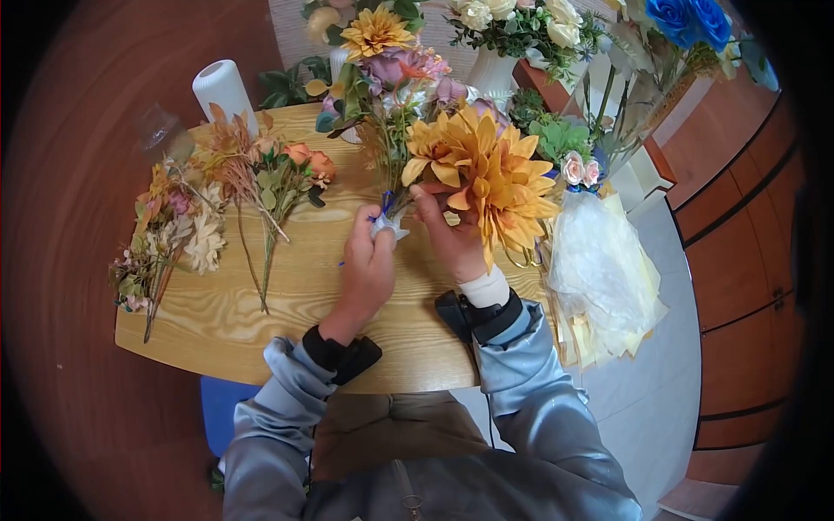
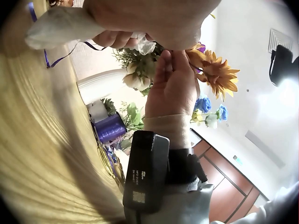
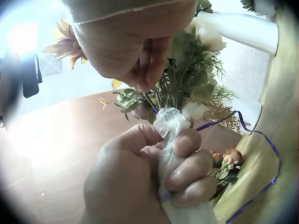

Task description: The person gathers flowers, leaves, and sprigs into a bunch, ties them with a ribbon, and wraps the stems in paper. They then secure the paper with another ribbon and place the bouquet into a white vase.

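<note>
My left hand (image 1: 367, 273) grips the white-wrapped stem handle (image 3: 175, 161) of an artificial bouquet, fingers curled round it. Purple ribbon (image 3: 239, 116) trails from the top of the wrap and hangs over the table. Just above the wrap, my right hand (image 1: 453, 243) pinches a stem among the bouquet's stems; its fingertips are partly hidden by the hand itself in the right wrist view. Large orange flowers (image 1: 508, 187) lean out over the right hand. Mauve blooms (image 1: 391, 68) and a smaller yellow-orange flower (image 1: 376, 33) fill the far side.
Loose flower sprays (image 1: 178, 230) and orange roses (image 1: 304, 161) lie on the table's left. A white ribbed vase (image 1: 224, 87) is at the back left. Sheer wrapping paper (image 1: 604, 260) hangs over the right edge. A purple ribbon spool (image 2: 110, 128) stands nearby, and blue roses (image 1: 686, 19) rise behind.
</note>
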### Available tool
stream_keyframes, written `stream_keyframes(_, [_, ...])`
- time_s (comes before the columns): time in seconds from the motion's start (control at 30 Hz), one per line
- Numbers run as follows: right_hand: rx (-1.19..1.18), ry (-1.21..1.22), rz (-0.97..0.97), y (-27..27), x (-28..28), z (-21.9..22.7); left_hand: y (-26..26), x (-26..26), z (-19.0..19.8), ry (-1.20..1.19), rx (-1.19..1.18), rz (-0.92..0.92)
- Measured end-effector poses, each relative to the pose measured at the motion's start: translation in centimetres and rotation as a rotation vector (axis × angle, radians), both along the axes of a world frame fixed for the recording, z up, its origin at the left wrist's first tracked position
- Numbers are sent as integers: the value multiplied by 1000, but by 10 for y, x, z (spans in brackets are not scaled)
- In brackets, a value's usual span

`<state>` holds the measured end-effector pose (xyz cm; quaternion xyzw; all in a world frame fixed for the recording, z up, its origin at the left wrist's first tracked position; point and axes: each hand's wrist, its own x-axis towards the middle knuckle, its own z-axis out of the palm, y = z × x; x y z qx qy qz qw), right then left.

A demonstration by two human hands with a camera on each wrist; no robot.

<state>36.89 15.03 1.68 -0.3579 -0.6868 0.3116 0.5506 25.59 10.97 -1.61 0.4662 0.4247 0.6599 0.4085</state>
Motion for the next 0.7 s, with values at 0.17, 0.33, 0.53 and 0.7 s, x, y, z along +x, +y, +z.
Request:
stream_keyframes(0.17, [22,-98,-29,-4,1,4,-2,0,3,130,-16,87])
stream_keyframes(0.33, [223,-9,-3,-3,-2,5,-4,0,5,263,-5,128])
stream_keyframes(0.53, [69,83,-20,3,-8,1,-7,2,10,358,44,155])
stream_keyframes(0.7, [-97,23,33,5,-4,-2,-8,4,10,348,17,156])
